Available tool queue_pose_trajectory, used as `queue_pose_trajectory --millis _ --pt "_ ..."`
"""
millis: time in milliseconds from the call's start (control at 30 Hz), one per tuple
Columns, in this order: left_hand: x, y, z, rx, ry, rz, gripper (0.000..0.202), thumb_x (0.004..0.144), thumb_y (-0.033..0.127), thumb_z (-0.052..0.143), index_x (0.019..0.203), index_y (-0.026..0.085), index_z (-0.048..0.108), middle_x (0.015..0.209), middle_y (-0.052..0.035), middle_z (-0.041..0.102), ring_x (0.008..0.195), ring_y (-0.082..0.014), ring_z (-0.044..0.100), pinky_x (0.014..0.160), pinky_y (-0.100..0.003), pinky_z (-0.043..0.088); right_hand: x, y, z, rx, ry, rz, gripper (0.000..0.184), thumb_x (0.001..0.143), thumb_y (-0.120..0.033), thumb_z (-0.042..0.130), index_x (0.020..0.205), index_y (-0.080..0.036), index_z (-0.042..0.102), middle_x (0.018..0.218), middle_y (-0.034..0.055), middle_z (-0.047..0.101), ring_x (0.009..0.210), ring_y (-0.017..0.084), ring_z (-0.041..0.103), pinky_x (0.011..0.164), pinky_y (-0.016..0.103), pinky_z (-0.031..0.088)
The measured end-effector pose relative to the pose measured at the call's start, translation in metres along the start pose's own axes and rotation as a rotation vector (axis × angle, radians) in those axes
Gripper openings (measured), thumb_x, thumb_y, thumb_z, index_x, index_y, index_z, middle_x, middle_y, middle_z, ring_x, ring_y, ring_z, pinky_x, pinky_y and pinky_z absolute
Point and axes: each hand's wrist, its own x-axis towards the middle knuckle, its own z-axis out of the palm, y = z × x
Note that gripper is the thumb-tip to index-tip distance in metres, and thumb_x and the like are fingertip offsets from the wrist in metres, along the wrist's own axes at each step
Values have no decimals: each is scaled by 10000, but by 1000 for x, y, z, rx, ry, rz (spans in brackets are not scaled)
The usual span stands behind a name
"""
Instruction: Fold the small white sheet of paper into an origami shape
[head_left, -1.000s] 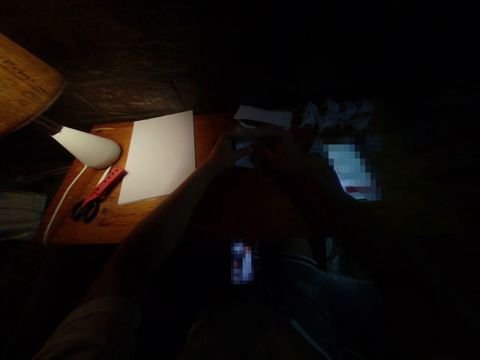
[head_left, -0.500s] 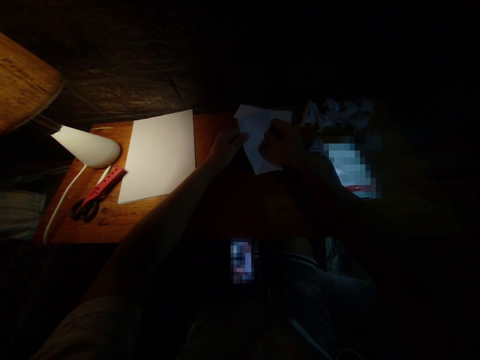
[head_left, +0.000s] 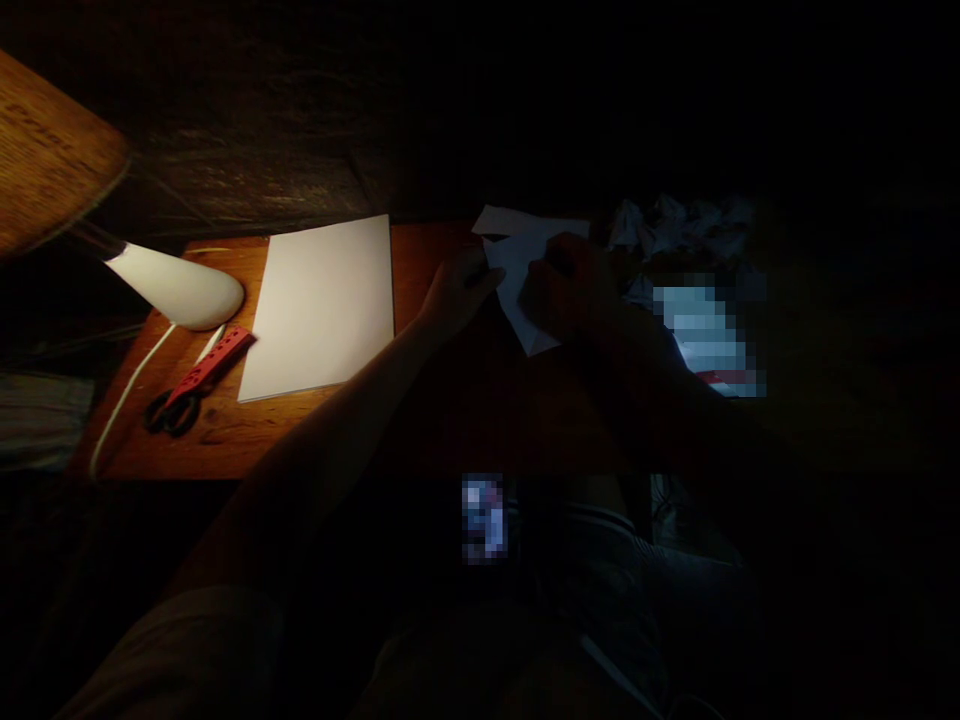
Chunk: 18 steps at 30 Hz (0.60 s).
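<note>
Both my hands hold a folded white sheet of paper point(head_left: 525, 290) over the far middle of a dim wooden table point(head_left: 225, 440). My left hand point(head_left: 457, 290) pinches its left edge. On its right side, my right hand point(head_left: 566, 290) is closed on the sheet and covers part of it. The paper's lower corner points down toward me. Another flat white piece point(head_left: 499, 220) lies just behind it.
A stack of white paper point(head_left: 322, 305) lies to the left, with red scissors point(head_left: 199, 380) and a white lamp point(head_left: 176, 290) with its cord beyond it. Crumpled paper point(head_left: 675, 225) sits at the back right. A lit blurred screen point(head_left: 705, 335) glows to the right.
The paper was pressed flat under both hands a second ago. It has since been lifted and opened out, and now is folded narrower with my hands closer together.
</note>
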Motion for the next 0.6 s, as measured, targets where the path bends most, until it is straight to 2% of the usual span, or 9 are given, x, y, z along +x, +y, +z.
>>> queue_pose_trajectory --millis 167,367,467,600 --pt "3 -4 -2 -22 56 35 382 820 316 897 1124 229 682 1022 -41 768 1077 -258 758 979 -416 612 -1 -3 3 27 1 11 240 911 -468 758 956 -253 658 855 32 699 825 238 670 840 468 612" --pt "4 -4 -4 -45 81 51 439 850 500 880 1139 242 675 1047 -52 776 1096 -262 763 979 -411 617 -1 -11 -3 9 18 4 138 899 -349 759 964 -250 687 901 48 739 884 252 707 860 435 602" --pt "4 -3 -5 -72 146 46 420 853 572 859 1043 233 700 1015 -47 773 1059 -240 755 960 -375 613 -2 -15 -6 14 22 -5 148 886 -330 760 992 -251 693 902 43 749 895 254 718 855 423 601" --pt "3 -1 -6 -79 170 -12 407 886 609 804 860 215 705 859 -31 728 885 -190 703 828 -321 585 -4 -19 -7 38 29 10 313 883 -348 776 1169 -271 678 904 40 759 877 257 726 842 433 609"
